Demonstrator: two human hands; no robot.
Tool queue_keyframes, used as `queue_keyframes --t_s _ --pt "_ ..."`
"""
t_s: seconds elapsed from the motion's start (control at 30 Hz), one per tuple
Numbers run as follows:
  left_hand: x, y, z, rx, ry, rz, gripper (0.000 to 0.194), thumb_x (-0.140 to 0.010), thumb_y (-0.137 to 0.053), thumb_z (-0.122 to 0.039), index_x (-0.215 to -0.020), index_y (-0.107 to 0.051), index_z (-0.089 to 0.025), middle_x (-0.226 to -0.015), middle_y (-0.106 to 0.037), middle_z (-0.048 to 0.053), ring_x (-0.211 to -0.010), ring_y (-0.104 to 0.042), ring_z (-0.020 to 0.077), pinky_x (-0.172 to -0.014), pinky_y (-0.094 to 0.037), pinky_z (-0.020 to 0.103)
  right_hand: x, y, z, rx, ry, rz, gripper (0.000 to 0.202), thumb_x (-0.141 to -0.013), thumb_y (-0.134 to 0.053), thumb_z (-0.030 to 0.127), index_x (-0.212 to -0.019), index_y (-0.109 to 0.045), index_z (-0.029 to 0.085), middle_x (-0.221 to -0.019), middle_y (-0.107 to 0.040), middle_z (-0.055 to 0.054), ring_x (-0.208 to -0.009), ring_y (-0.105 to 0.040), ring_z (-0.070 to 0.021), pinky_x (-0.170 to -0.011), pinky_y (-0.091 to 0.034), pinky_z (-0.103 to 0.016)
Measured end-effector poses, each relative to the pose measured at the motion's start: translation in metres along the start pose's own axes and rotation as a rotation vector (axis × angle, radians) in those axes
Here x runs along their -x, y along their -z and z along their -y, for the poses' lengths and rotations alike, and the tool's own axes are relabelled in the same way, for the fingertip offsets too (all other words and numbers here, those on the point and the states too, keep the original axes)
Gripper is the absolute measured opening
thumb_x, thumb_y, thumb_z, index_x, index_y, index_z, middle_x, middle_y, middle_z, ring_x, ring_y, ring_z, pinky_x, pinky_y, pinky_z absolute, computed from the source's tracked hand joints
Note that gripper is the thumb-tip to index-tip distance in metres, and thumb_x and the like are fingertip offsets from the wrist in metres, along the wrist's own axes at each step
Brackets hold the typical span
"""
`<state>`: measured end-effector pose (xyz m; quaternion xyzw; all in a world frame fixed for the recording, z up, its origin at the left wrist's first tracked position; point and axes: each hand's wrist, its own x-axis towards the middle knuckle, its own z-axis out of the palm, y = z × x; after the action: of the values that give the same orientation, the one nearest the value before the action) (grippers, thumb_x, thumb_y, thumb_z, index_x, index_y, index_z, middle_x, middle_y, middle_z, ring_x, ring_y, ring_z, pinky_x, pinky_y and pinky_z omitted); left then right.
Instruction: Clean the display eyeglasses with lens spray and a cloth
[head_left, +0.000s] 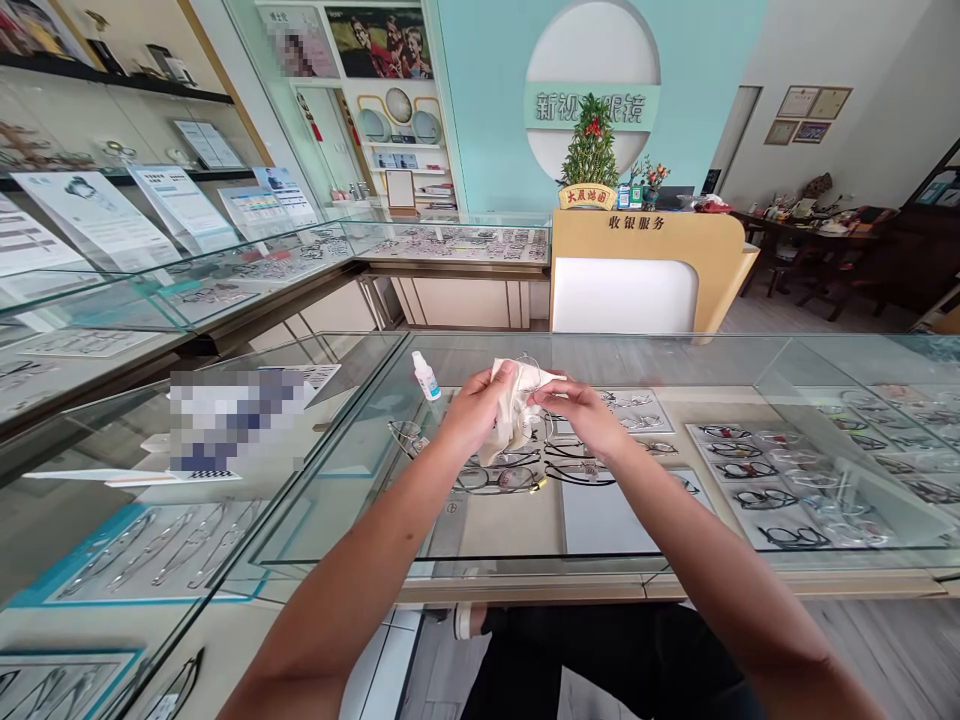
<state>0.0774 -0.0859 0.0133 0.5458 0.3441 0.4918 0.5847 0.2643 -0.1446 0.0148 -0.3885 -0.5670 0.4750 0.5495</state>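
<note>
Above the glass counter my left hand (477, 405) is closed on a cream cleaning cloth (511, 418), which hangs down in folds. My right hand (581, 408) pinches at the cloth's right side, where the thin wire rim of a pair of eyeglasses (534, 362) shows; most of that pair is hidden by the cloth and fingers. Left of my hands a small white spray bottle (425, 377) stands upright on the glass. Below my hands are several eyeglasses (499, 482) with dark or clear frames.
Inside the glass counter (480, 555), trays of eyeglasses (739, 470) lie to the right. Printed papers (247, 420) rest on the left counter. Farther off are more display cases (450, 243) and a yellow-and-white cashier desk (637, 285) with a plant (591, 145).
</note>
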Motion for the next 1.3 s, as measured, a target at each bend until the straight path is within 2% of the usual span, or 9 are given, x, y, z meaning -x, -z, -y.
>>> queue_keyframes --t_s 0.2,0.33,0.47,0.6,0.77,0.93,1.17,1.3 --pt "-0.002 -0.001 -0.001 -0.024 -0.075 0.041 0.064 -0.072 -0.087 -0.083 -0.087 -0.082 -0.020 -0.081 -0.078 0.006 -0.075 -0.071 0.0200 -0.071 -0.055 0.031 0.000 -0.001 -0.002 -0.002 -0.009 0.007 0.022 -0.081 -0.087 0.049 -0.083 -0.087 0.027 -0.107 -0.072 -0.004 -0.113 -0.064 -0.0261 -0.109 -0.048 -0.040" --pt "0.000 -0.002 -0.006 0.011 -0.049 0.075 0.063 -0.068 -0.092 -0.078 -0.085 -0.080 -0.019 -0.075 -0.075 0.004 -0.067 -0.066 0.0176 -0.066 -0.053 0.030 0.001 -0.001 0.001 -0.008 -0.014 0.007 0.019 -0.081 -0.084 0.046 -0.081 -0.086 0.026 -0.106 -0.071 -0.004 -0.112 -0.063 -0.0263 -0.110 -0.046 -0.041" --pt "0.004 -0.002 -0.013 0.046 -0.008 0.127 0.060 -0.066 -0.099 -0.065 -0.097 -0.081 -0.018 -0.079 -0.075 0.003 -0.066 -0.066 0.0164 -0.064 -0.051 0.028 0.000 0.001 0.002 -0.008 -0.031 -0.017 0.017 -0.084 -0.080 0.043 -0.081 -0.085 0.027 -0.101 -0.073 -0.003 -0.110 -0.063 -0.0258 -0.112 -0.041 -0.041" --pt "0.006 -0.001 -0.012 -0.017 0.014 0.174 0.056 -0.067 -0.100 -0.056 -0.104 -0.080 -0.019 -0.079 -0.075 0.002 -0.061 -0.061 0.0150 -0.056 -0.046 0.027 -0.001 0.002 0.000 -0.017 -0.030 -0.008 0.018 -0.085 -0.078 0.043 -0.079 -0.083 0.027 -0.095 -0.075 -0.002 -0.109 -0.063 -0.0257 -0.111 -0.041 -0.040" --pt "0.006 -0.005 -0.004 -0.046 -0.107 0.097 0.048 -0.070 -0.099 -0.054 -0.093 -0.078 -0.018 -0.077 -0.074 0.003 -0.067 -0.063 0.0161 -0.062 -0.048 0.027 0.000 -0.002 -0.003 -0.035 -0.032 0.045 0.021 -0.082 -0.081 0.047 -0.079 -0.083 0.026 -0.094 -0.077 -0.001 -0.105 -0.064 -0.0250 -0.106 -0.043 -0.039" --pt "0.011 -0.012 -0.002 -0.032 -0.193 0.002 0.046 -0.072 -0.096 -0.057 -0.078 -0.071 -0.018 -0.071 -0.066 0.000 -0.065 -0.056 0.0128 -0.064 -0.046 0.026 0.001 -0.007 -0.005 -0.005 -0.017 0.052 0.024 -0.081 -0.084 0.051 -0.078 -0.083 0.027 -0.093 -0.077 -0.001 -0.103 -0.064 -0.0251 -0.104 -0.045 -0.039" --pt "0.014 -0.018 -0.004 0.010 -0.198 -0.095 0.057 -0.070 -0.093 -0.071 -0.076 -0.070 -0.019 -0.068 -0.065 -0.001 -0.063 -0.054 0.0121 -0.063 -0.045 0.027 0.000 -0.013 -0.011 -0.016 0.003 0.072 0.028 -0.080 -0.087 0.055 -0.080 -0.084 0.026 -0.101 -0.080 -0.003 -0.104 -0.066 -0.0252 -0.103 -0.047 -0.039" --pt "0.011 -0.019 -0.003 0.044 -0.183 -0.162 0.061 -0.069 -0.092 -0.077 -0.076 -0.071 -0.019 -0.065 -0.061 -0.002 -0.059 -0.051 0.0116 -0.059 -0.043 0.027 0.000 -0.017 -0.014 -0.038 0.024 0.065 0.029 -0.082 -0.085 0.056 -0.080 -0.083 0.027 -0.096 -0.079 -0.002 -0.102 -0.066 -0.0248 -0.102 -0.047 -0.039"
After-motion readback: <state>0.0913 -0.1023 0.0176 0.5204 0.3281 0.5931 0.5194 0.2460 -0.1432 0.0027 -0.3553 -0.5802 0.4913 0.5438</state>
